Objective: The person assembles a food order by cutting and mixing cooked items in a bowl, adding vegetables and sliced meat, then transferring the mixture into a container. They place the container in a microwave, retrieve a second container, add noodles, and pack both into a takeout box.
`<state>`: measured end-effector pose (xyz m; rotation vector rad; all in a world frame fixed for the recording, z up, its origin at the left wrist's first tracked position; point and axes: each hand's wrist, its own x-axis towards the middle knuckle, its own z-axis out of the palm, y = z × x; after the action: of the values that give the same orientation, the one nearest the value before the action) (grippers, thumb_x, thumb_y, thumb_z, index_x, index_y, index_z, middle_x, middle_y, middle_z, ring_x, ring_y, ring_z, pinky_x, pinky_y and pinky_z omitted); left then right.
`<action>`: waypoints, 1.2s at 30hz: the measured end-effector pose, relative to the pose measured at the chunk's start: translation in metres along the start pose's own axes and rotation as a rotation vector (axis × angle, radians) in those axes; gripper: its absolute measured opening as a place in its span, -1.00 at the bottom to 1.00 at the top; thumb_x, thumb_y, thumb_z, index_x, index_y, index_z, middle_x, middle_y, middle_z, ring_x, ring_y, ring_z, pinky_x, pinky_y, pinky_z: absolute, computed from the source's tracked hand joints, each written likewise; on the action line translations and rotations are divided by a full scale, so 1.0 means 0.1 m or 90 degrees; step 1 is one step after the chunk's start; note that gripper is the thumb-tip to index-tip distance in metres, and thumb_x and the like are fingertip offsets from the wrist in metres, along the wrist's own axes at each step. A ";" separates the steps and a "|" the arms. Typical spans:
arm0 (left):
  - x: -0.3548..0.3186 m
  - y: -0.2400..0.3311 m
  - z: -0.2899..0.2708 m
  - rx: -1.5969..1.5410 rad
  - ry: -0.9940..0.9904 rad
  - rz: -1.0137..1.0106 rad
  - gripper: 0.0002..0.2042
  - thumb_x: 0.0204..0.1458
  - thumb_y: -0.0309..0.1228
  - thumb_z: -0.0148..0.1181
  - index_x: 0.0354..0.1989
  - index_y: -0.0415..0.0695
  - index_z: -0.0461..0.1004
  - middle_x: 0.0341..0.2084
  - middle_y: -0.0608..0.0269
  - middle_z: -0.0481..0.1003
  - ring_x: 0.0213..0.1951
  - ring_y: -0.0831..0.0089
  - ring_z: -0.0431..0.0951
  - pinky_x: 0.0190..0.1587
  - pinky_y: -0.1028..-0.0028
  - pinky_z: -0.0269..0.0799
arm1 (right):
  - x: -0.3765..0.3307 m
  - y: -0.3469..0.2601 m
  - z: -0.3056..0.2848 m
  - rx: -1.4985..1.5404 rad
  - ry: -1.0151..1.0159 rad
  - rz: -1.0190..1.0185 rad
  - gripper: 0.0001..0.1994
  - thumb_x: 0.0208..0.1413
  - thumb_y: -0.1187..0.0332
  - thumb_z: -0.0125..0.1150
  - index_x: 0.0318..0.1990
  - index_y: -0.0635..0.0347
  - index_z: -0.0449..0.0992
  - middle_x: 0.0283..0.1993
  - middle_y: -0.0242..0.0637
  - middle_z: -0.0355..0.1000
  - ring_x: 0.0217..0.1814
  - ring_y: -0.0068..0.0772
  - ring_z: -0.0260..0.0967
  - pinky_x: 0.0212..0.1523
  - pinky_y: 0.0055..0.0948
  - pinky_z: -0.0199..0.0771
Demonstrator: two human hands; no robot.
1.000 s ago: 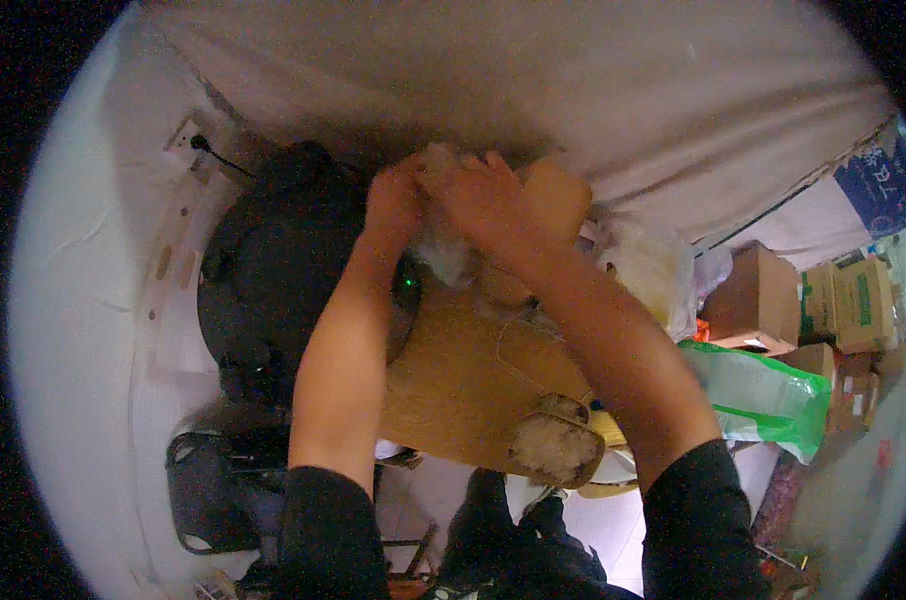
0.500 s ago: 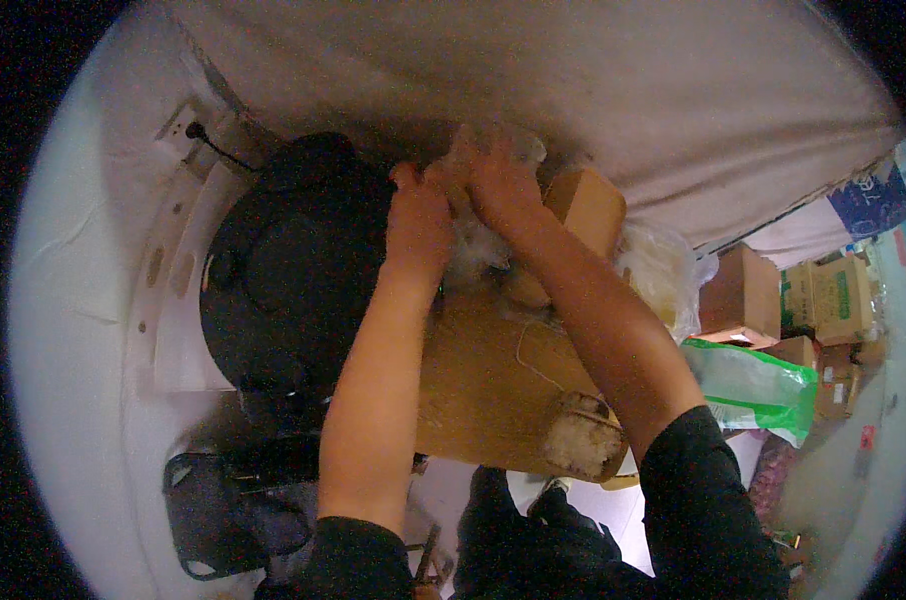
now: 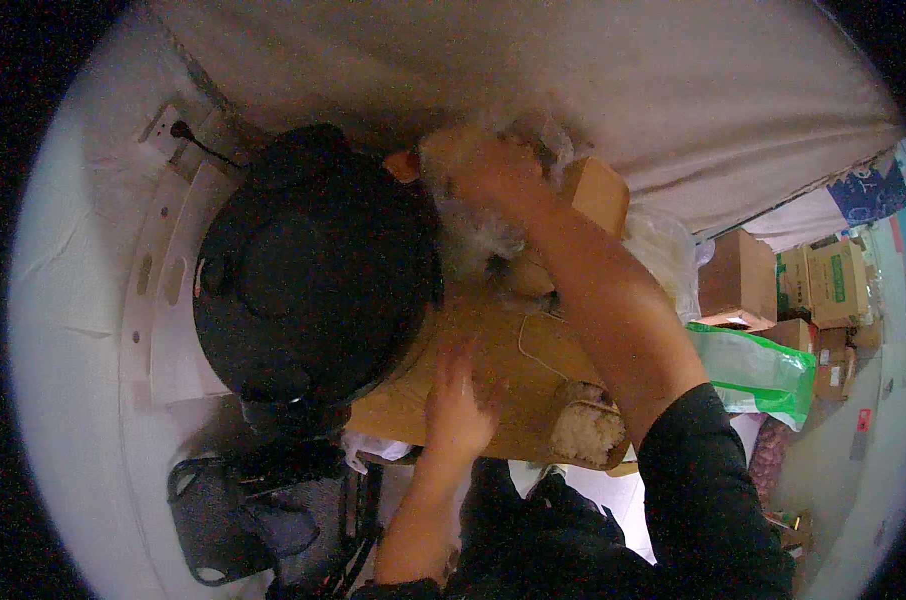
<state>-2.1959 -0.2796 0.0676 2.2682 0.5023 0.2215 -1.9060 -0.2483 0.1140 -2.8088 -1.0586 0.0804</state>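
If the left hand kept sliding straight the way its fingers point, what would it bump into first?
Probably the white fluffy stuffing farther up the brown board on which the left hand rests, though depth is hard to judge here.

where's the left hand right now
In the head view, the left hand lies flat on the brown cardboard, low centre, right beside the big black round pot.

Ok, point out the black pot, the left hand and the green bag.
Black pot (image 3: 313, 270), head view, middle of its lid.
Left hand (image 3: 456, 412), head view, back of the hand.
Green bag (image 3: 758, 368), head view, its middle.
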 end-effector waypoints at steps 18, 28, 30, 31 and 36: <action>1.28 0.29 -0.08 0.239 0.244 0.204 -0.33 -0.06 -0.31 0.28 0.29 -0.13 0.23 0.24 -0.13 0.22 0.18 -0.09 0.30 0.19 -0.03 0.26 | 0.19 -0.11 -1.01 -0.002 -0.087 -0.081 -0.45 0.04 -0.07 0.06 0.24 -0.34 0.44 0.20 -0.23 0.45 0.20 0.02 0.40 0.21 -0.07 0.38; 1.49 -0.19 -0.04 0.268 0.021 0.113 -0.50 0.04 -0.26 0.21 0.15 -0.23 0.39 0.20 -0.20 0.32 0.28 -0.08 0.24 0.14 0.14 0.45 | 0.13 -0.06 -0.83 -0.020 -0.002 -0.104 -0.44 0.11 -0.17 -0.01 0.18 -0.17 0.50 0.16 -0.16 0.48 0.18 0.05 0.42 0.23 -0.06 0.37; 1.50 -0.22 0.06 0.301 0.038 0.083 -0.48 0.06 -0.23 0.19 0.15 -0.28 0.38 0.22 -0.23 0.29 0.29 -0.10 0.23 0.16 0.16 0.44 | 0.11 -0.06 -0.85 -0.019 0.004 -0.112 -0.43 0.12 -0.19 -0.02 0.17 -0.13 0.51 0.15 -0.15 0.48 0.17 0.06 0.42 0.23 -0.06 0.36; 1.53 -0.23 0.11 0.321 0.039 0.057 -0.47 0.07 -0.21 0.19 0.15 -0.30 0.37 0.23 -0.24 0.28 0.30 -0.11 0.22 0.18 0.15 0.42 | 0.10 -0.11 -0.88 -0.016 0.011 -0.109 -0.43 0.13 -0.21 -0.03 0.16 -0.11 0.52 0.15 -0.15 0.48 0.17 0.06 0.42 0.23 -0.06 0.36; 1.71 -0.18 0.18 0.446 0.108 0.217 -0.45 0.11 -0.20 0.13 0.15 -0.40 0.34 0.21 -0.25 0.31 0.30 -0.13 0.21 0.26 0.13 0.33 | -0.28 -0.30 -1.26 -0.023 0.002 -0.169 -0.39 0.14 -0.25 -0.04 0.13 -0.04 0.54 0.13 -0.10 0.50 0.14 0.01 0.45 0.20 -0.09 0.40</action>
<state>-2.0406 -0.2083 0.0427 3.0373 0.2976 0.4709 -1.9339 -0.2586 0.2434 -2.6690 -1.4343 0.0294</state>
